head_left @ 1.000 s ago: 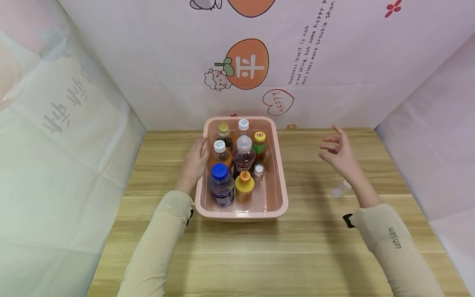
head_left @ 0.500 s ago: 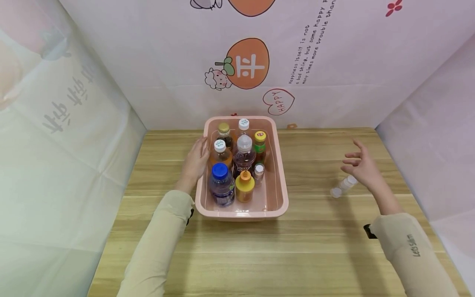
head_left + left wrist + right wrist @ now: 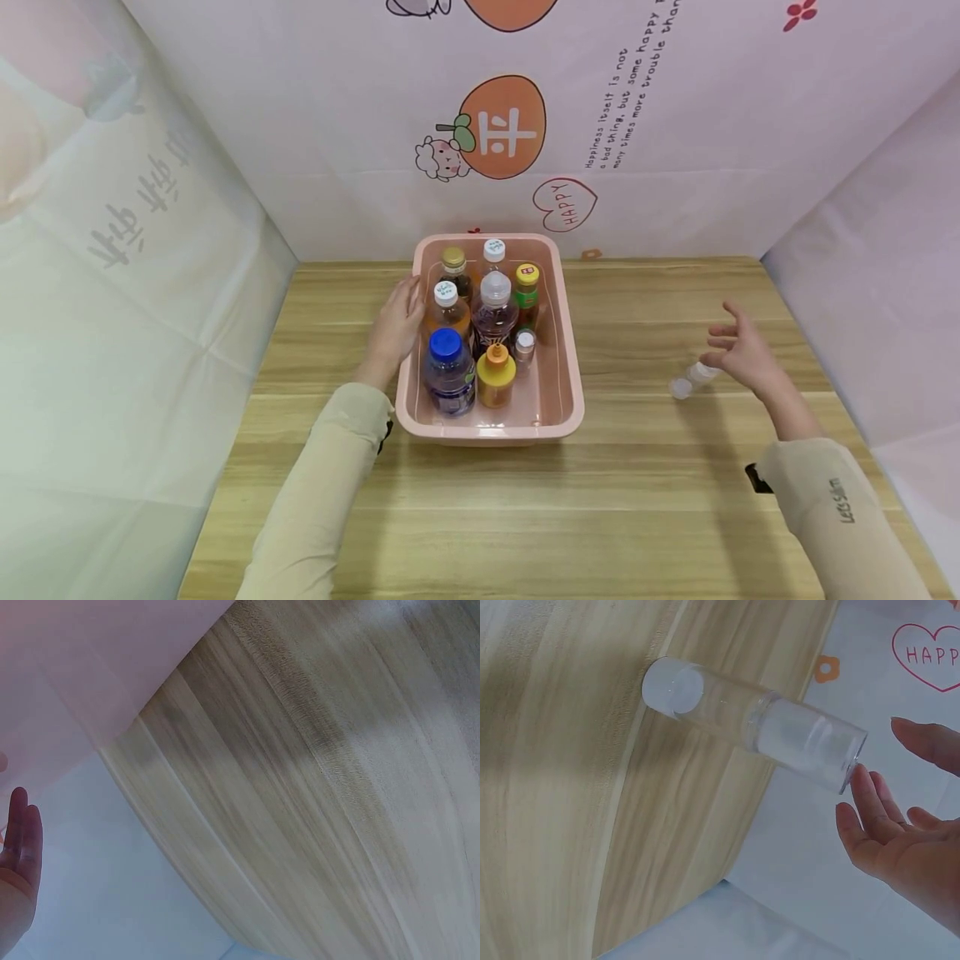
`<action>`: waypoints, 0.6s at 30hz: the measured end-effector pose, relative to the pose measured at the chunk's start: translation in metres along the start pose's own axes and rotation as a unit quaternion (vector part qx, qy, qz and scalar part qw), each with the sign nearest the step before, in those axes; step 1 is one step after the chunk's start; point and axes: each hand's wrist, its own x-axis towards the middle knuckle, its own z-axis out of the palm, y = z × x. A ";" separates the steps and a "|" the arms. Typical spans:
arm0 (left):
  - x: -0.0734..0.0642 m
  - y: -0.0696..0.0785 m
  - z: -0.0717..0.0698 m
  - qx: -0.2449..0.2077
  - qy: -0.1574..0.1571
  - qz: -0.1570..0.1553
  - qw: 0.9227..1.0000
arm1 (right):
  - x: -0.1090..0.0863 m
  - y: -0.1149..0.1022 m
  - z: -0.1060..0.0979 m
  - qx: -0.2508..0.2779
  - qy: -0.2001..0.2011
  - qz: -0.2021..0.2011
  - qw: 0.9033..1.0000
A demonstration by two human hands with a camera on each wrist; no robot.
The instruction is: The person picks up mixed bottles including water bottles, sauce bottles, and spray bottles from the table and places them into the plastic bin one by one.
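A small clear bottle point(image 3: 693, 380) with a white base and a clear cap stands on the right side of the table; the right wrist view shows the same bottle point(image 3: 754, 724) up close. My right hand point(image 3: 746, 354) hovers just above and beside it, fingers spread and slightly bent, holding nothing. In the right wrist view the fingertips point(image 3: 861, 780) are close to the cap; contact cannot be made out. My left hand point(image 3: 396, 329) rests against the left wall of a pink plastic basin point(image 3: 555, 421). Its fingers point(image 3: 24, 832) look straight in the left wrist view.
Inside the basin stand several bottles, among them a blue-capped bottle point(image 3: 450, 375), a yellow squeeze bottle point(image 3: 495, 379), a yellow-capped bottle point(image 3: 527, 296) and a small white-capped bottle point(image 3: 524, 348). The wooden table point(image 3: 480, 525) meets a printed cloth wall point(image 3: 360, 200) behind.
My right hand has moved to the right and toward me, then slowed over the small clear bottle. My left hand has stayed at the basin.
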 end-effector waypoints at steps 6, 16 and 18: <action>0.000 0.001 0.000 0.002 0.002 0.001 1.000 | -0.001 0.004 0.001 -0.009 -0.028 0.020 0.999; -0.001 0.002 0.001 0.000 0.006 0.001 1.000 | 0.000 0.008 0.003 -0.018 -0.057 0.042 0.997; -0.001 0.001 0.000 -0.001 0.007 0.001 1.000 | 0.000 0.009 0.005 -0.021 -0.057 0.044 0.997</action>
